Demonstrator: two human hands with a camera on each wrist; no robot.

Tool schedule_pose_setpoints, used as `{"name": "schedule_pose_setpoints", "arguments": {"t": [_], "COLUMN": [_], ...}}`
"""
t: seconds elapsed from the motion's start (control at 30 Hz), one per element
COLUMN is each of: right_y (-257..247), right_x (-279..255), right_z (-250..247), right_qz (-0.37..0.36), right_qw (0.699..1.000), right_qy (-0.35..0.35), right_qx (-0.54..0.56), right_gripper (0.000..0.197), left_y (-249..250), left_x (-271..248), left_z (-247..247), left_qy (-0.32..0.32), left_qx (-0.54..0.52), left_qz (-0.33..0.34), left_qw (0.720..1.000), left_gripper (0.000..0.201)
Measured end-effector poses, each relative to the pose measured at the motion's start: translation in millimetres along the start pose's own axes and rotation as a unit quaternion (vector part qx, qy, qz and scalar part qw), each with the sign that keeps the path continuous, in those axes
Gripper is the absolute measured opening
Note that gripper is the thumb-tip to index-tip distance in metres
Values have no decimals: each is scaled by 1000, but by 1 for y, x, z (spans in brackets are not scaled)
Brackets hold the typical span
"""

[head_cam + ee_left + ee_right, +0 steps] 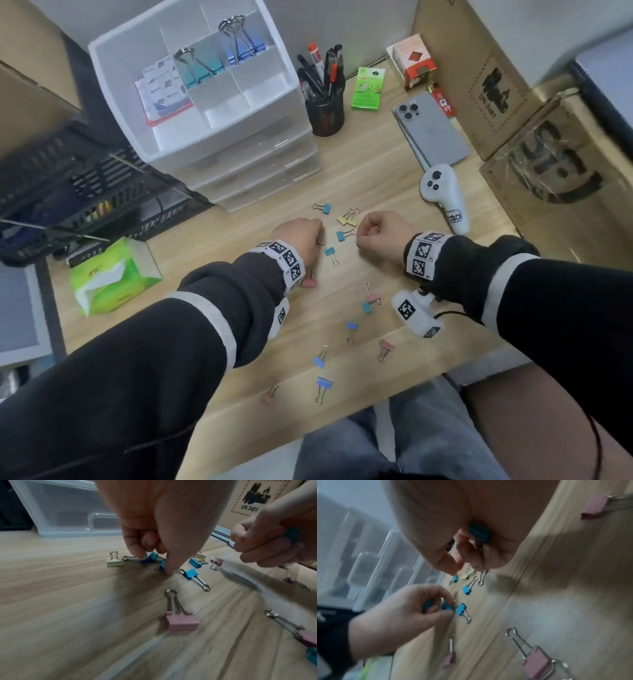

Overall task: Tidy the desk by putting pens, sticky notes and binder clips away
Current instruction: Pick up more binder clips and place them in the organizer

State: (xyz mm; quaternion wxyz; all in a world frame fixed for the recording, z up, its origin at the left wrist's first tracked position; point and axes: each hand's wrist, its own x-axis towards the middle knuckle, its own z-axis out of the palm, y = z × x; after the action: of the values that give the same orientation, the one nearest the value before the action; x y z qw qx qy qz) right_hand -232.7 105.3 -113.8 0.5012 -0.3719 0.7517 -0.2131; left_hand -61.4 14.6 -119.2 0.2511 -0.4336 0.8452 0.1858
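Several small binder clips, blue, teal, yellow and pink, lie scattered on the wooden desk (376, 164). My left hand (317, 233) curls over the middle of the desk and pinches a few small blue clips (152, 558) between thumb and fingers, low over the wood. My right hand (363, 233), close beside it, is curled round a teal clip (479, 532) held in the palm. A yellow pair (347, 219) and a teal clip (342, 235) lie between the hands. A pink clip (181, 622) lies nearer me. The white organizer (113, 78) holds sticky notes (162, 89) and large clips (198, 68).
A black cup of pens (325, 113) stands right of the organizer. A phone (433, 133), a white controller (445, 197) and a green box (368, 89) lie to the right, before cardboard boxes (565, 164). A tissue pack (109, 274) and a black basket (68, 185) lie left.
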Motion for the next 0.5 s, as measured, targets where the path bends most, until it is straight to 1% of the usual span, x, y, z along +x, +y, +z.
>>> {"name": "schedule_pose_setpoints", "arguments": {"t": [0.07,0.17,0.23,0.3,0.37,0.5], "right_y": [2,2,-1,-2,-3,-4], "right_x": [4,11,15,20,26,31], "right_z": [3,8,14,20,25,29], "right_qz": [-48,-117,-153,-171,-180,-179], "right_qw": [996,967,948,939,930,917], "right_qy": [0,-19,-24,-20,-17,-14], "right_qx": [-75,-226,-278,-296,-321,-357], "right_gripper": [11,25,35,39,37,21], "left_y": [0,-2,-5,-8,-11,-19], "left_x": [-1,-7,-10,-15,-19,-26], "left_z": [3,9,13,16,21,31], "left_qy": [-3,-9,0,16,29,47], "left_qx": [7,16,17,11,9,6], "left_qz": [-7,-17,-21,-26,-34,-43], "left_qw": [1000,1000,1000,999,999,998], "left_gripper": [25,24,24,24,24,23]}}
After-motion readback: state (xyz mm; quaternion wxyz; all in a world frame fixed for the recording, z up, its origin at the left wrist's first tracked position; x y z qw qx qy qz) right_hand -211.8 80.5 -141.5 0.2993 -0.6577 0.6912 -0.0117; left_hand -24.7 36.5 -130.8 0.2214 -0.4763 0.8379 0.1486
